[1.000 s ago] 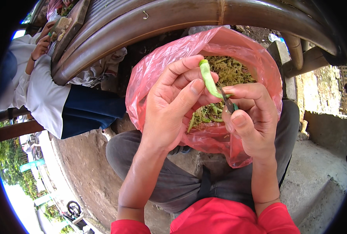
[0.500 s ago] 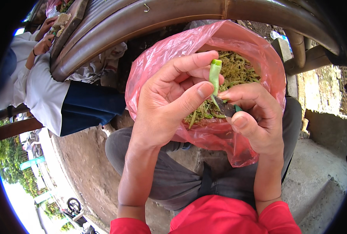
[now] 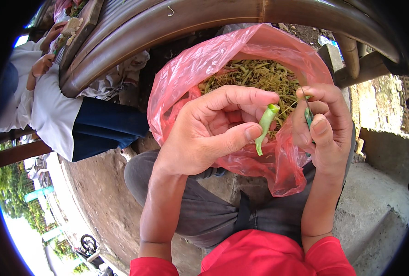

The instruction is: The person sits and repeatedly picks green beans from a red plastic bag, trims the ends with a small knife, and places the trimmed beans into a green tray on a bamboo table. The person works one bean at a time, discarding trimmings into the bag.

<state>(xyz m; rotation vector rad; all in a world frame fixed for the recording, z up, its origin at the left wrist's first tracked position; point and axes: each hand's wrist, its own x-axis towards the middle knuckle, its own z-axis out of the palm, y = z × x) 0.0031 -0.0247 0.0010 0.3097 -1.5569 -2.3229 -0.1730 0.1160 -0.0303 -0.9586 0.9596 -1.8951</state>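
My left hand (image 3: pixel 223 126) pinches a short green vegetable piece (image 3: pixel 265 129) between thumb and fingers. It has a flat cut at the top, narrows downward and leans; I cannot tell whether it is a pod or a stem. To its right, my right hand (image 3: pixel 322 122) is closed round a small knife (image 3: pixel 308 116) with a dark thin blade and a green handle, mostly hidden by the fingers. Blade and vegetable piece are apart. A thin green shred shows by the right fingertips. Below both hands, a red plastic bag (image 3: pixel 181 69) gapes, holding a heap of green-yellow trimmings (image 3: pixel 259 73).
A curved brown bamboo rail (image 3: pixel 213 18) runs across the far side. On the left sits another person in a white top and dark blue skirt (image 3: pixel 105 124), hands at a wooden board (image 3: pixel 82 30). A concrete block (image 3: pixel 370 202) lies at the right.
My right hand has drawn the knife rightward, away from the vegetable piece, and turned it upright. My left hand has lowered and tilted the piece. The other person's near hand has shifted.
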